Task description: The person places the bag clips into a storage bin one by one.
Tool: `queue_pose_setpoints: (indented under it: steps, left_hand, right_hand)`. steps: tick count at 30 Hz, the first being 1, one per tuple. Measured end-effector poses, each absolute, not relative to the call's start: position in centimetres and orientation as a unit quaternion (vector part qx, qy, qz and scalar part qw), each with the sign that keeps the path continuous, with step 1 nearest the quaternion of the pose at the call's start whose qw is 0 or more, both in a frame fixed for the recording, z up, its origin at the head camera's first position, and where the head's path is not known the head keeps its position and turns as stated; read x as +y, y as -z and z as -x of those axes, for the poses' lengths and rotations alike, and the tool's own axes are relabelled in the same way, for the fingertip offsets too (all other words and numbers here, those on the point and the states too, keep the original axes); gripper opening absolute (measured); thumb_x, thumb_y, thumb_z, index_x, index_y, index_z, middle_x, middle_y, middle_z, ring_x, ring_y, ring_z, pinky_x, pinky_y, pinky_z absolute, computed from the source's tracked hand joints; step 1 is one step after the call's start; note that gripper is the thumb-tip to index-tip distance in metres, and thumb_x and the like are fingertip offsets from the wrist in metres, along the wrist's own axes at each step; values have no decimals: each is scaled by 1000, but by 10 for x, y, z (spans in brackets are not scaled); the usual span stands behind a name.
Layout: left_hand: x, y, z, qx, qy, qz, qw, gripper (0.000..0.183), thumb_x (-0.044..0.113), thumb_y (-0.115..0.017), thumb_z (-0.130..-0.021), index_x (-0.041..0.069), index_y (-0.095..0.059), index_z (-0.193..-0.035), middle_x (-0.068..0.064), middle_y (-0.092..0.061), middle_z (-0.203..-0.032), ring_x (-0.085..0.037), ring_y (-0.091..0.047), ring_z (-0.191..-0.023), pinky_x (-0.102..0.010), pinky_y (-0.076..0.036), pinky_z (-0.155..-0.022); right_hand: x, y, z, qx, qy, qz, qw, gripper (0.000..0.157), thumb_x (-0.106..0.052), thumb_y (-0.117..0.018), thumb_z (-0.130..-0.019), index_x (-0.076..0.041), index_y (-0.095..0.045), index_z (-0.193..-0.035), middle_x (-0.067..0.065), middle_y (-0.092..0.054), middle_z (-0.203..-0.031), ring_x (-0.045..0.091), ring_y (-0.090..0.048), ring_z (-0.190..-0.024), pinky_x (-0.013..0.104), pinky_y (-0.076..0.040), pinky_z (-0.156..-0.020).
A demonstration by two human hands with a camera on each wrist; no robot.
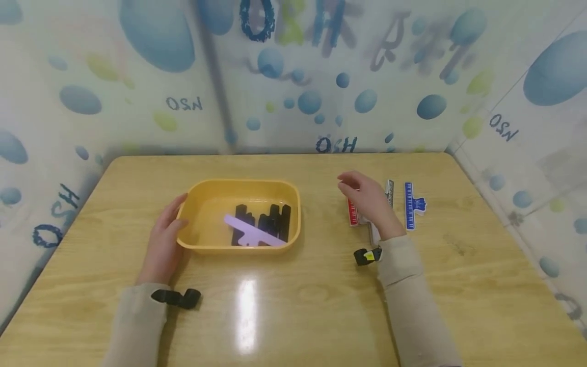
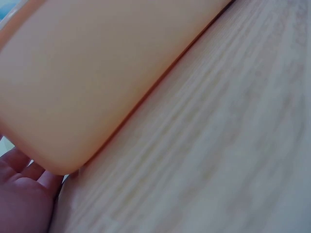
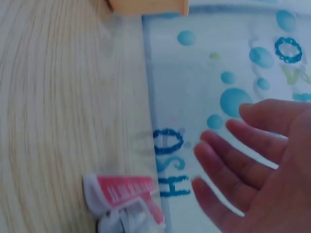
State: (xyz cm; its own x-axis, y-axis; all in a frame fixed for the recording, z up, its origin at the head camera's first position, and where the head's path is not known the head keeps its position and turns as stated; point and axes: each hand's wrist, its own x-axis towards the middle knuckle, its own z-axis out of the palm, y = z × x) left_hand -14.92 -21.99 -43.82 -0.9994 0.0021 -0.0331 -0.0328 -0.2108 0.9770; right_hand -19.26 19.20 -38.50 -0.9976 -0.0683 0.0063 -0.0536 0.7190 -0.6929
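Note:
A yellow plastic tray stands on the table at centre left. My left hand grips its left end, thumb over the rim and fingers along the outer wall; the left wrist view shows the tray's side close up. Inside lie a light purple clip and several black pieces. My right hand holds nothing and hovers over ruler-marked clips, its fingers loosely bent and apart in the right wrist view. Below it lies a red clip, with a grey clip partly hidden behind the hand.
A blue ruler-marked clip lies right of my right hand. Behind the wooden table rises a wall with blue and green dots and letters. Each wrist wears a black strap.

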Motion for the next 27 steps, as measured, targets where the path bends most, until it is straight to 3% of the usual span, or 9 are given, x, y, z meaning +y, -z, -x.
queue_pose_setpoints:
  steps: [9,19,27]
  left_hand:
    - [-222,443,150,641,-767,4,0,50,1,-35,-91,20,-36,-137,-2,-23,-143,-21,-28,-125,-21,-39,-89]
    - [-223,444,148,638,-770,10,3,50,1,-34,-91,21,-36,-137,-2,-23,-143,-22,-29,-125,-21,-40,-88]
    - [-222,442,150,648,-761,19,11,50,2,-34,-92,22,-35,-137,2,-21,-144,-19,-26,-127,-26,-34,-95]
  right_hand:
    - [212,399,196,961,259,-33,97,60,-36,-48,-90,-5,-28,-138,18,-39,-133,35,-38,-118,51,-33,-94]
    - [211,406,198,976,193,-38,95,61,-37,-54,-86,-6,-35,-135,20,-42,-130,38,-40,-115,53,-33,-92]
    - [205,415,198,991,118,-14,64,57,-33,-60,-83,-6,-43,-131,18,-52,-121,37,-46,-108,53,-34,-90]
